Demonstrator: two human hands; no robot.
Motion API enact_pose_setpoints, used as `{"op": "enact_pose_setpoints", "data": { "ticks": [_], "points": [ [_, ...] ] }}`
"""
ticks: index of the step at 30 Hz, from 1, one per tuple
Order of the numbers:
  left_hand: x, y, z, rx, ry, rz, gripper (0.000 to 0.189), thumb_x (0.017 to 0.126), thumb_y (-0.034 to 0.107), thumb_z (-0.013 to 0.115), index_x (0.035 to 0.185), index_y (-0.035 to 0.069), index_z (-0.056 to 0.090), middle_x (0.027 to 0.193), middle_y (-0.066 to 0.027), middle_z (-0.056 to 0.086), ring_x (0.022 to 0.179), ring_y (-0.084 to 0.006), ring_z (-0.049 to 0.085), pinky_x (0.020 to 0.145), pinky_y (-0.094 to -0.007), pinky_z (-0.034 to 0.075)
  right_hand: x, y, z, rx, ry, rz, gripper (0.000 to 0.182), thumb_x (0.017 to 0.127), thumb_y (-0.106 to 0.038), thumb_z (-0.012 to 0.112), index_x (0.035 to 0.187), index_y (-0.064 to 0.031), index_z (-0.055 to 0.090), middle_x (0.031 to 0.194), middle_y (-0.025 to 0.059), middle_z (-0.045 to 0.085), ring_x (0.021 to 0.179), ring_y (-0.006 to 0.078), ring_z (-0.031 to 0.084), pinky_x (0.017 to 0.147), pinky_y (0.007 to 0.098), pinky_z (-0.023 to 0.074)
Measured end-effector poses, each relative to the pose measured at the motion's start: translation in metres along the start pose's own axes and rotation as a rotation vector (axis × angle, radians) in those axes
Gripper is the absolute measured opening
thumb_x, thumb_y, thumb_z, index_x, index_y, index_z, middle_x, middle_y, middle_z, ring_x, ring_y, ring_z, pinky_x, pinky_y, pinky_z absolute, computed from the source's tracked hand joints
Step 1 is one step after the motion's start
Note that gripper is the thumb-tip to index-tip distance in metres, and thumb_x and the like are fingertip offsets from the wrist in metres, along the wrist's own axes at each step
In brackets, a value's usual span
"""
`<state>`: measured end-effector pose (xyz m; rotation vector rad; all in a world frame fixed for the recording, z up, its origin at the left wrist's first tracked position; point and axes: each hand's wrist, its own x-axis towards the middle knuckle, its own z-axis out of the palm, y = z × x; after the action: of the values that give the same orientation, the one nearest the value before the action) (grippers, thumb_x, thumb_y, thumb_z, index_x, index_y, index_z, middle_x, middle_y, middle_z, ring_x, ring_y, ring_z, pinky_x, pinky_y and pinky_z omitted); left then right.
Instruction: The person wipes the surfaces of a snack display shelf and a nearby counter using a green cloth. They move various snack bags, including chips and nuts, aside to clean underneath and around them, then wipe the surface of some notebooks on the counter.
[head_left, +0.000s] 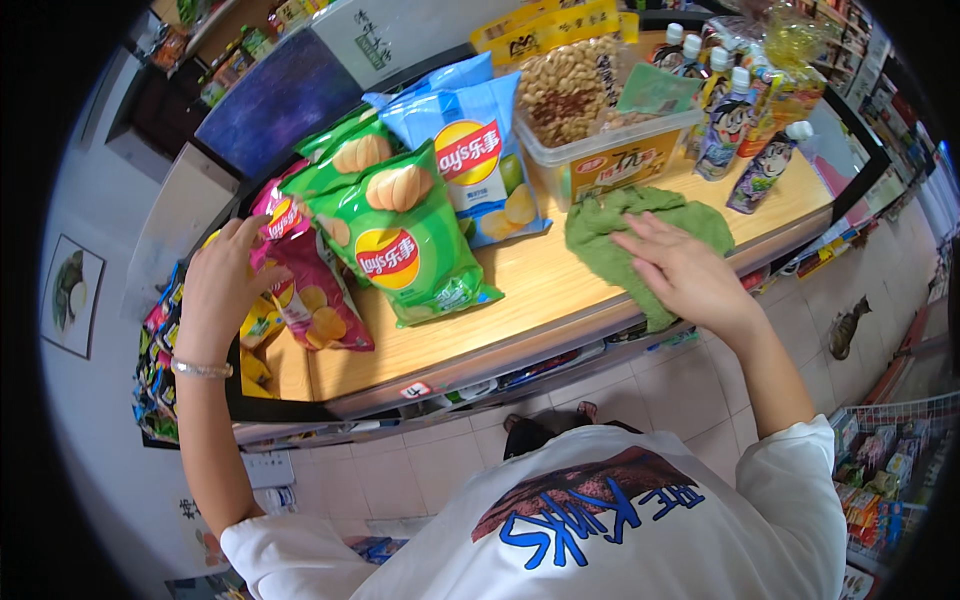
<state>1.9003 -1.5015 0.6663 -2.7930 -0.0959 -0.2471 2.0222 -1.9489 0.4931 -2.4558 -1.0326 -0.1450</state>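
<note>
My right hand (679, 270) lies with spread fingers on a green cloth (607, 240), which rests on the wooden shelf (525, 289) and hangs over its front edge. At the left, my left hand (229, 270) is at the magenta Lay's chip bags (319, 300); whether its fingers grip one is unclear. Beside them lean green Lay's bags (397, 247) and blue Lay's bags (480, 157). A clear plastic tub (615, 161) with a bag of peanuts (566, 90) stands behind the cloth. Spouted drink pouches (724, 135) stand at the right, one pouch (761, 176) tilted nearer the front.
Yellow packets (259, 322) lie at the shelf's left end, and many small packets (157, 360) hang beyond it. A black rim (862, 172) bounds the right end. On the tiled floor at right is a cat (847, 328), with a wire basket rack (900, 412) of packets nearer.
</note>
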Motion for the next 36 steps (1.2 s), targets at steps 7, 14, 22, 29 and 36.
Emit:
{"op": "enact_pose_setpoints", "data": {
  "ticks": [7, 14, 22, 29, 36],
  "points": [
    [-0.002, 0.071, -0.062, -0.039, 0.104, 0.223, 0.059, 0.073, 0.016, 0.078, 0.128, 0.009, 0.058, 0.119, -0.009, 0.06, 0.111, -0.0317, 0.057, 0.097, -0.0423, 0.044, -0.018, -0.017, -0.017, -0.006, -0.099, 0.126, 0.035, 0.101, -0.027, 0.048, 0.124, -0.0064, 0.066, 0.132, 0.0214, 0.06, 0.127, 0.039, 0.053, 0.107, 0.0458, 0.0434],
    [0.063, 0.26, -0.088, -0.087, 0.382, 1.018, 0.048, 0.077, 0.022, 0.076, 0.121, 0.011, 0.061, 0.109, -0.004, 0.061, 0.105, -0.0239, 0.06, 0.097, -0.038, 0.044, -0.005, -0.034, 0.036, 0.055, -0.005, -0.175, 0.03, 0.096, -0.022, 0.054, 0.117, -0.0075, 0.068, 0.124, 0.0121, 0.066, 0.12, 0.032, 0.059, 0.1, 0.0422, 0.0472],
    [0.146, 0.439, -0.058, -0.564, 0.762, 0.734, 0.066, 0.08, 0.033, 0.078, 0.134, 0.009, 0.048, 0.122, -0.0142, 0.055, 0.099, -0.0304, 0.062, 0.083, -0.04, 0.052, -0.03, 0.004, 0.036, 0.059, 0.372, -0.27, 0.021, 0.086, -0.019, 0.062, 0.101, -0.0058, 0.071, 0.104, 0.0123, 0.069, 0.105, 0.0298, 0.065, 0.093, 0.0423, 0.0499],
    [0.18, 0.456, -0.042, -0.587, 0.517, 0.476, 0.032, 0.089, 0.02, 0.072, 0.119, 0.014, 0.063, 0.084, -0.0078, 0.068, 0.07, -0.0253, 0.066, 0.063, -0.0355, 0.053, -0.04, 0.068, -0.003, 0.119, 0.044, -0.222, 0.023, 0.088, -0.02, 0.057, 0.098, -0.0051, 0.072, 0.11, 0.0125, 0.07, 0.105, 0.0285, 0.066, 0.092, 0.0418, 0.0513],
    [0.118, 0.378, -0.056, -0.768, 0.944, 0.128, 0.019, 0.094, -0.001, 0.063, 0.113, -0.002, 0.061, 0.102, -0.0058, 0.066, 0.088, -0.0115, 0.061, 0.079, -0.0255, 0.051, -0.089, 0.215, -0.13, -0.033, -0.107, 0.134, 0.027, 0.092, -0.018, 0.052, 0.109, -0.0091, 0.071, 0.107, 0.0116, 0.07, 0.095, 0.0269, 0.07, 0.082, 0.042, 0.0577]
  ]
}}
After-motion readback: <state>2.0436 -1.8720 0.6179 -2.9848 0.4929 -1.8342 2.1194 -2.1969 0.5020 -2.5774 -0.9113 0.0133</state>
